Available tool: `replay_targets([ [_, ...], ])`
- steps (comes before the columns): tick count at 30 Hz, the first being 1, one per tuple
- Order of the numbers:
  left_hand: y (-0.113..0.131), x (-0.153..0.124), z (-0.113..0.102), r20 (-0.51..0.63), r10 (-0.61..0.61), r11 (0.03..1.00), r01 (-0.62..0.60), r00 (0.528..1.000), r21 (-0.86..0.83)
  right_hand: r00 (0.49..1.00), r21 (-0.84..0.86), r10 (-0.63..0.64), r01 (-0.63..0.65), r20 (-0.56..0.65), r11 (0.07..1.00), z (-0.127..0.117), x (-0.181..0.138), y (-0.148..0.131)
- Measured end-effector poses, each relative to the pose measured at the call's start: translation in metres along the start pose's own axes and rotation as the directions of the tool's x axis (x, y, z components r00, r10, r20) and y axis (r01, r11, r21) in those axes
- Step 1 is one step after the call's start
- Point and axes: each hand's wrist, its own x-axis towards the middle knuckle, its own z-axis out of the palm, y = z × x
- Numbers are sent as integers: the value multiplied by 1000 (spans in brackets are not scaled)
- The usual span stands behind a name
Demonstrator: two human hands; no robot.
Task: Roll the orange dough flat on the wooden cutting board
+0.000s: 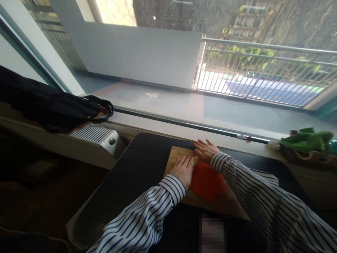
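A flat, irregular red-orange sheet [207, 182] of soft-looking material, like clay or dough, lies on a wooden board [179, 151]. At its left far edge my left hand [184, 169] rests palm down, fingers stretched forward and lying flat. My right hand [206, 150] is farther forward and to the right, palm down with the fingers spread. Between the hands shows a short stretch of a pale wooden rod [196, 161], which looks like a rolling pin. Most of it is hidden beneath my palms. My right sleeve covers part of the board.
The board lies on a dark table [137, 165] with rounded corners, against a window sill [158, 124]. A black bag [65, 109] lies at the left above a white vented unit [98, 135]. Green cloth-like stuff [309, 140] sits at the right on the sill.
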Motion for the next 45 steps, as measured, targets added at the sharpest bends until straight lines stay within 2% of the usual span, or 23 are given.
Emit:
replay_targets([
  [6, 11, -6, 2, 64, 55, 998, -56, 996, 19, 996, 14, 38, -37, -79, 999, 10, -25, 4],
  [12, 10, -7, -1, 140, 128, 991, -131, 982, 12, 991, 29, 76, -73, -107, 997, 14, -40, 3],
  [22, 13, -13, -5, 128, 195, 978, -202, 972, 46, 978, 55, 103, -94, -183, 994, 18, -62, -2],
  [25, 13, -15, 0, 74, 186, 978, -191, 980, 79, 976, 59, 78, -67, -202, 996, 17, -64, -1],
  [29, 2, -10, 3, -37, 190, 979, -186, 981, 86, 980, 71, 22, -8, -197, 997, 4, -55, 2],
  [33, -23, 7, -6, -147, 201, 980, -200, 969, 18, 983, 113, 6, 15, -184, 993, -13, -27, 6],
  [38, -41, 17, -12, -142, 205, 978, -210, 968, -16, 998, 133, -44, 51, -51, 990, -18, 9, 11],
  [41, -40, 14, -8, -105, 180, 983, -183, 978, -21, 999, 129, -39, 44, -37, 991, -16, 16, 14],
  [45, -39, 13, -2, -117, 195, 979, -200, 974, -42, 999, 157, -1, 8, -42, 988, -18, 16, 18],
])
